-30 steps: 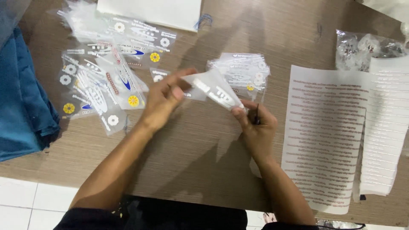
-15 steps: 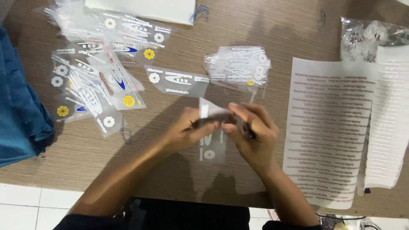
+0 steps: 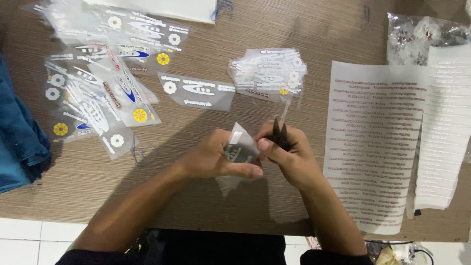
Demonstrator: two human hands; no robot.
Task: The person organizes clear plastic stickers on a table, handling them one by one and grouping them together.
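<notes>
My left hand [image 3: 216, 159] pinches a small clear printed film piece [image 3: 240, 147] just above the wooden table [image 3: 206, 206], near its front edge. My right hand [image 3: 289, 157] is closed around small dark snips [image 3: 279, 135] whose blades point up and away from me, right beside the film. The two hands touch at the thumbs. Part of the film is hidden behind my left fingers.
A single cut film label [image 3: 198, 91] lies just beyond my hands, a small stack of them [image 3: 267, 73] to its right, and a spread heap [image 3: 98, 93] at the left. White printed sheets [image 3: 375, 147] lie at the right, blue cloth [image 3: 19, 137] at the left edge, a crinkled clear bag [image 3: 422, 34] far right.
A second ago my hands held a label up near the small stack. That label now lies on the table beyond them, and my hands have dropped toward me with another film piece.
</notes>
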